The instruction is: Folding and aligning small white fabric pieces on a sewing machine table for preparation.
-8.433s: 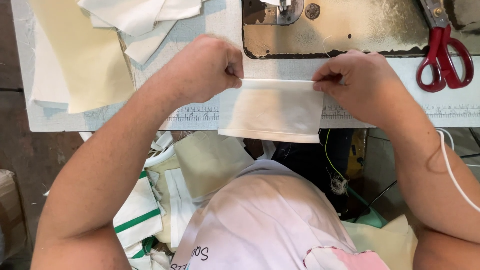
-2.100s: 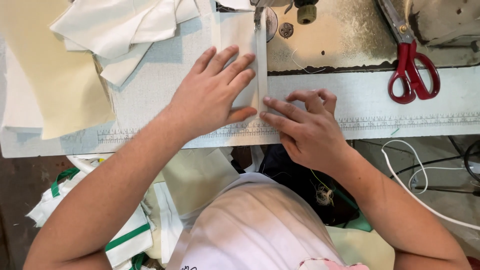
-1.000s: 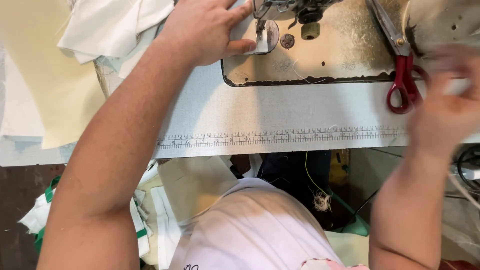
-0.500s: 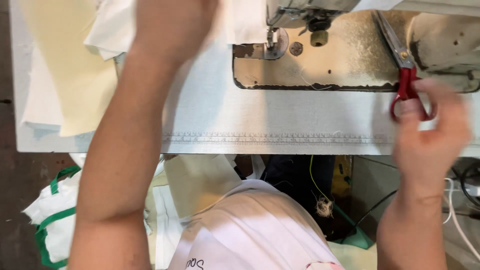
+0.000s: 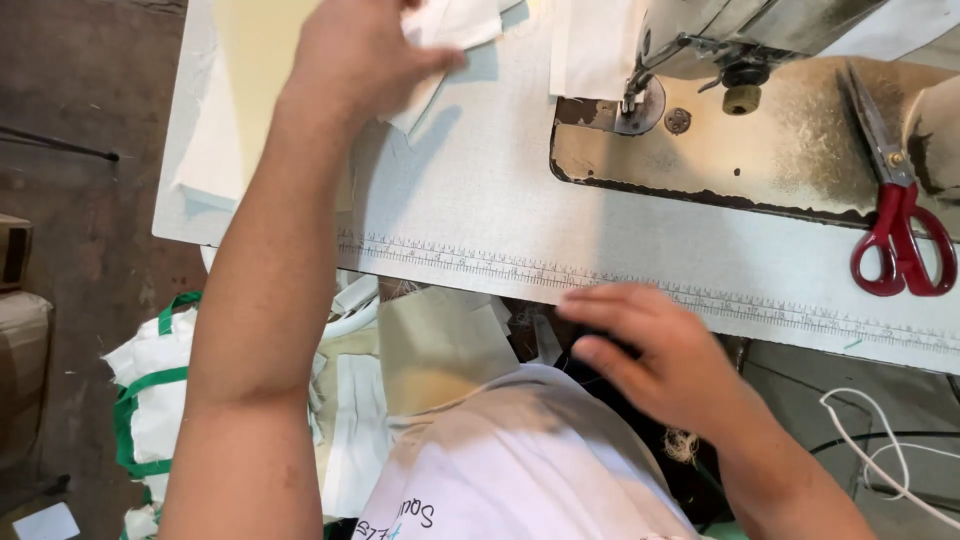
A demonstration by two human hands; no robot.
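Across the pale table point(image 5: 480, 215) the left hand point(image 5: 365, 55) is closing its fingers on a white fabric piece point(image 5: 440, 30) atop the stack, best lifted singly, while the right hand point(image 5: 655, 350) is hovering loose-fingered, empty, below the table's edge.

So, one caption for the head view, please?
Left hand on white fabric pieces, right hand at table edge.

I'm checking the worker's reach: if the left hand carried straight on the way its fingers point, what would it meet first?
Probably more of the white fabric pieces the left hand already rests on; beyond them, the picture ends.
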